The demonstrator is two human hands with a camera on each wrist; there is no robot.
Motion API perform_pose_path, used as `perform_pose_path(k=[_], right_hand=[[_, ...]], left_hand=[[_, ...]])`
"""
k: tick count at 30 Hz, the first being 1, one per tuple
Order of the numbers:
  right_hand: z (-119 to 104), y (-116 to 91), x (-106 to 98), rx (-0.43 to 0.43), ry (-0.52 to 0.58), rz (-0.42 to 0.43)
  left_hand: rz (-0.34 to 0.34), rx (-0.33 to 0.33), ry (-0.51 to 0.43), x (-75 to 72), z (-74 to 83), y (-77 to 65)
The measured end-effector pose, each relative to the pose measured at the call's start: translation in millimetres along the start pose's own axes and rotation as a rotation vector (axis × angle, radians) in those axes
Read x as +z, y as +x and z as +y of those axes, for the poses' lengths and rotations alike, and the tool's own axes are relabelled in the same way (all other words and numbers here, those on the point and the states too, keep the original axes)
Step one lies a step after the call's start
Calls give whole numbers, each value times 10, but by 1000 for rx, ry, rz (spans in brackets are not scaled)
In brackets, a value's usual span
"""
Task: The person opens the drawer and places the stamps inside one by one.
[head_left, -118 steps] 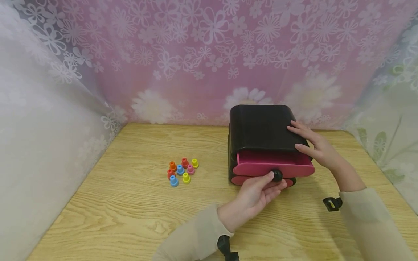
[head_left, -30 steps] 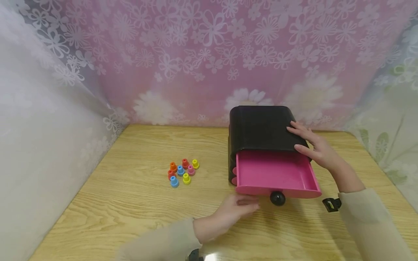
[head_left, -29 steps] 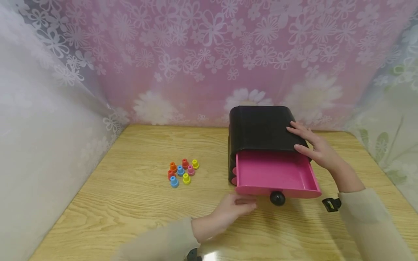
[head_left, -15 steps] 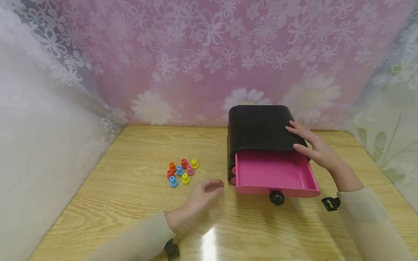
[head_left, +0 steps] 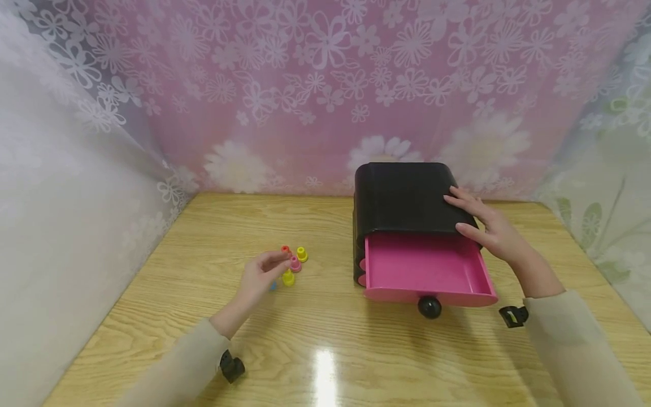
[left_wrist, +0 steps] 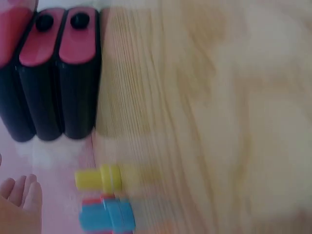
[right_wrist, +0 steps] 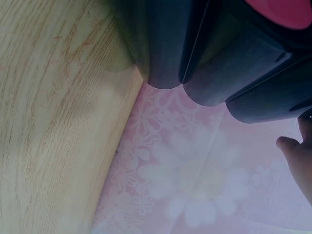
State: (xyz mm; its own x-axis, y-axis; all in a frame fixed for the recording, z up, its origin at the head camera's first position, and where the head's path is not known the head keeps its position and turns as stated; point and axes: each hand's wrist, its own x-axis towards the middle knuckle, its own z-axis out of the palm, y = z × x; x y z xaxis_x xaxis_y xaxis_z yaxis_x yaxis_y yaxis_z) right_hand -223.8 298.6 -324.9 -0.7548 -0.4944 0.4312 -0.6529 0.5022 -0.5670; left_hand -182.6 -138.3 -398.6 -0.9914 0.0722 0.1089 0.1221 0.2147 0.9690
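My left hand [head_left: 258, 277] is over a cluster of small, hat-shaped plastic pegs, its fingertips close to a pink peg [head_left: 296, 264]. Two yellow pegs [head_left: 302, 254], a red one [head_left: 285, 249] and part of a blue one [head_left: 273, 286] show around it; the hand covers the others. In the left wrist view, the loosely bent fingers [left_wrist: 33, 195] hold nothing visible. My right hand [head_left: 493, 232] rests with spread fingers on the right edge of a black mini drawer cabinet [head_left: 407, 198]. Its top pink drawer [head_left: 427, 265] is pulled out and bare inside.
A round black knob [head_left: 429, 307] sticks out from the drawer front towards me. Lower closed drawers [left_wrist: 78, 41] show in the left wrist view. Behind the wooden table [head_left: 325, 333] hangs a pink flowered curtain [head_left: 305, 113].
The top drawer has been pulled out from partly open. My left hand has let go of its knob and moved left to the pegs. The right hand stays on the cabinet.
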Motion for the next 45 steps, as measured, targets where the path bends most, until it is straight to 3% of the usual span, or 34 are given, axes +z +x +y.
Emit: perform_pose_path(k=[3, 8, 15, 24, 35, 45], right_hand=[[-15, 3, 2, 4, 7, -1], [-11, 10, 1, -6, 19, 1], [-2, 5, 3, -4, 11, -2], [5, 0, -8, -23, 23, 8], [-50, 18, 16, -28, 11, 19], [9, 12, 15, -28, 21, 11]], left_hand=[[4, -6, 37, -194, -47, 49], [23, 43, 140, -471, -134, 133], [23, 89, 239, -689, -253, 224], [-24, 139, 374, -711, -285, 365], [-134, 21, 516, -640, -322, 500], [-160, -6, 563, -641, -378, 541]])
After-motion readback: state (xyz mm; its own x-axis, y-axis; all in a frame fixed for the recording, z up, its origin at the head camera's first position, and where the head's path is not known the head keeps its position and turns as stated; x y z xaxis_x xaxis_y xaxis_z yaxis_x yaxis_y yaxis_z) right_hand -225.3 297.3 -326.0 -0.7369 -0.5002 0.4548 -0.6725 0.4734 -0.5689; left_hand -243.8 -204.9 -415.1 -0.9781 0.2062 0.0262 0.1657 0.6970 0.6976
